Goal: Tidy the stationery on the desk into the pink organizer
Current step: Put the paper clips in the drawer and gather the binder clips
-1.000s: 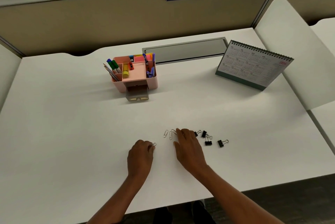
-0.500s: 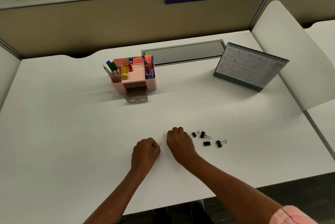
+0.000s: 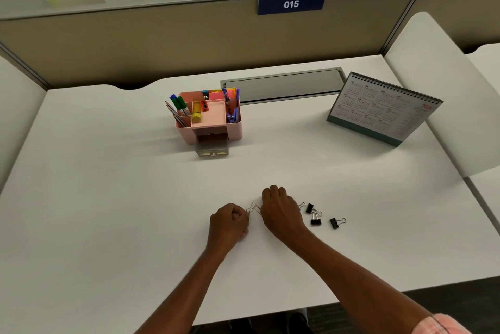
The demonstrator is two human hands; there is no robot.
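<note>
Although the pink organizer (image 3: pixel 213 119) at the back left of the worktop (image 3: pixel 108 198) already carries most of the stationery, we judge the task only partly done. Its left compartments hold pencils and markers (image 3: pixel 180 106), a yellow tube (image 3: pixel 196 113) stands beside them, sticky notes (image 3: pixel 220 95) sit at the rear, and purple-handled tools (image 3: pixel 231 109) fill the right slot. The small drawer (image 3: pixel 212 145) at its front stands pulled out, which we read as the place meant for the little clips.

What is left lies near the front edge, well apart from the organizer. Our left hand (image 3: pixel 230 222) is curled into a loose fist, its grip pinched on a paper clip at the fingertips, as far as we can tell. Between the two hands a few silver paper clips (image 3: pixel 254 206) lie on the worktop, touching or nearly touching both sets of fingers. Our right hand (image 3: pixel 281 212) is curled knuckles-up over that same cluster; whether its grip is closed on a clip we cannot tell, since the fingers hide what is under them.

Just to the right of that hand, the black binder clips (image 3: pixel 315 214) lie loose and untouched, one (image 3: pixel 335 222) a little apart from the others. Farther right, the desk calendar (image 3: pixel 384 111) stands upright near the back edge.
</note>
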